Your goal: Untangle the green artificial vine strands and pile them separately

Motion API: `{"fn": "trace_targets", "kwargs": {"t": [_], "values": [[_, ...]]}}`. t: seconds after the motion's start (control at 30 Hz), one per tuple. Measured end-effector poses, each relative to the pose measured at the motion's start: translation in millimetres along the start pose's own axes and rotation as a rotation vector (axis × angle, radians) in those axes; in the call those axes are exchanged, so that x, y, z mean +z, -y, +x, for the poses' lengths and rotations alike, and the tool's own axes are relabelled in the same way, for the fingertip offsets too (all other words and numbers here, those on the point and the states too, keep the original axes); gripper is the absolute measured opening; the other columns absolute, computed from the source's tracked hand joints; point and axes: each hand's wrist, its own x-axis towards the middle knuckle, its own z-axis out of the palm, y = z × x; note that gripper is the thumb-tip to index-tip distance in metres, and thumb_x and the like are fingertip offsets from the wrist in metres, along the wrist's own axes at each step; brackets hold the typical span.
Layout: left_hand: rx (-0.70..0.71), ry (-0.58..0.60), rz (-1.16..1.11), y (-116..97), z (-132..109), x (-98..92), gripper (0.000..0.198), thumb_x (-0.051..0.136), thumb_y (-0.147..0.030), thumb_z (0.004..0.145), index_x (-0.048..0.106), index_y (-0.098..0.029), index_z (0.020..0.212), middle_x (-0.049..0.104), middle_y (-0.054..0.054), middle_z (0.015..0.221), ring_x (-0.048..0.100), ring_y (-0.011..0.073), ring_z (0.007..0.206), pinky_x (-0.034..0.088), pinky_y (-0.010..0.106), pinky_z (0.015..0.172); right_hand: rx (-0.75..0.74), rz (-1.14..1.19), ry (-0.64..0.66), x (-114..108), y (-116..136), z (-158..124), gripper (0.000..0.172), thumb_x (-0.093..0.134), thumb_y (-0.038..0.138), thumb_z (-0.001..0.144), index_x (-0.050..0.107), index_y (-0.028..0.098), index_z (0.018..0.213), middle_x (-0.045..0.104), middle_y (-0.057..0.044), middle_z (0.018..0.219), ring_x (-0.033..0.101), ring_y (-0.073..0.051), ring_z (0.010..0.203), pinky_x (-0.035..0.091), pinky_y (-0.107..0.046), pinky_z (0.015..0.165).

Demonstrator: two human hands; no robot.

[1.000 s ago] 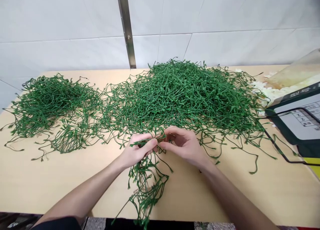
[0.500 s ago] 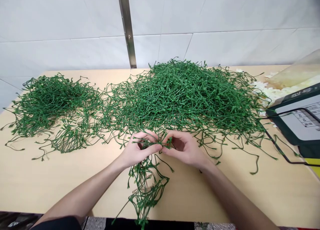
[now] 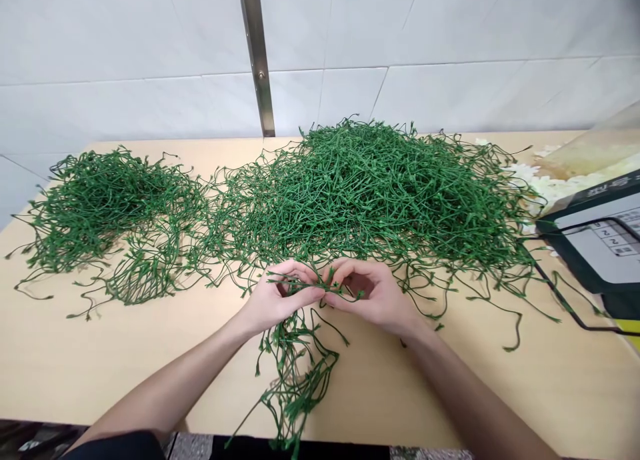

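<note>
My left hand [image 3: 283,293] and my right hand [image 3: 373,295] meet in front of the big pile, fingertips almost touching. Thin green artificial flower stems [image 3: 300,285] with small forked tips are pinched between the left thumb and fingers. Closed in a pinch too, the right thumb and fingers grip the right ends of stems from the same bunch. Exactly how many each hand holds is hidden by the fingers. Below the left hand, a loose tangle of green stems [image 3: 300,380] trails toward the front edge of the table. Right behind the hands rises the large heap of green stems [image 3: 390,193].
A smaller heap of stems [image 3: 110,200] lies at the left, joined to the big one by scattered stems. At the right stand a dark-framed box with a white label [image 3: 600,247] and white petals [image 3: 530,180]. The tiled wall [image 3: 450,93] borders the wooden table [image 3: 190,353].
The right fingers have shifted slightly and curl more around the stems. The left hand stays nearly as it was. The whole view has moved a little.
</note>
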Motion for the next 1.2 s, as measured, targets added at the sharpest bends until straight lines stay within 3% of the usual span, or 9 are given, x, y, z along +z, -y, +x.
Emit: {"fn": "trace_targets", "kwargs": {"t": [0.17,0.33,0.5,0.77,1.0,1.2], "values": [[0.034,0.037,0.02,-3.5,-1.1,-0.7,0.016,0.073,-0.026,0.074,0.067,-0.014,0.082,0.065,0.003,0.072,0.06,0.013,0.067,0.047,0.023,0.06,0.023,0.093,-0.009,-0.2,-1.5,0.9,0.021,0.082,0.013,0.067,0.062,0.018,0.065,0.065,-0.001,0.08,0.063,-0.011,0.075,0.054,-0.024,0.071],[-0.001,0.071,-0.003,-3.9,-1.4,-1.9,0.02,0.071,-0.03,0.079,0.068,-0.014,0.091,0.062,0.001,0.069,0.055,0.011,0.061,0.043,0.023,0.057,0.09,0.039,-0.075,-2.4,-1.5,2.3,0.028,0.085,0.017,0.065,0.069,0.021,0.088,0.066,-0.001,0.082,0.061,-0.012,0.073,0.055,-0.025,0.066],[-0.024,0.064,-0.035,-4.6,-1.2,-1.6,0.024,0.072,-0.036,0.08,0.071,-0.014,0.089,0.064,0.001,0.069,0.053,0.0104,0.059,0.042,0.023,0.056,0.058,0.035,-0.078,-3.3,-4.9,2.1,0.013,0.083,0.017,0.068,0.072,0.021,0.073,0.068,-0.001,0.08,0.06,-0.012,0.071,0.051,-0.025,0.062],[0.011,0.055,-0.053,-0.2,-1.8,-2.6,0.023,0.07,-0.035,0.082,0.07,-0.015,0.093,0.065,0.002,0.073,0.057,0.0119,0.062,0.045,0.024,0.058,0.077,0.135,-0.104,-4.3,-4.1,3.4,0.012,0.083,0.028,0.071,0.073,0.022,0.072,0.069,-0.001,0.08,0.064,-0.015,0.079,0.055,-0.031,0.076],[0.114,0.077,-0.001,2.9,-0.6,-5.8,0.017,0.072,-0.028,0.079,0.066,-0.015,0.088,0.066,0.006,0.087,0.061,0.0156,0.08,0.05,0.026,0.069,0.184,0.131,-0.173,-6.3,-6.3,3.0,0.011,0.084,0.028,0.069,0.076,0.022,0.073,0.071,-0.001,0.076,0.064,-0.013,0.073,0.054,-0.027,0.072],[0.023,0.12,0.053,5.8,-3.0,-4.1,0.032,0.08,-0.028,0.07,0.057,-0.017,0.09,0.057,0.0,0.082,0.05,0.0099,0.067,0.042,0.022,0.06,0.179,0.066,-0.175,-3.3,-3.0,4.7,0.013,0.087,0.027,0.063,0.076,0.024,0.07,0.074,-0.001,0.074,0.067,-0.014,0.07,0.057,-0.029,0.069]]}}
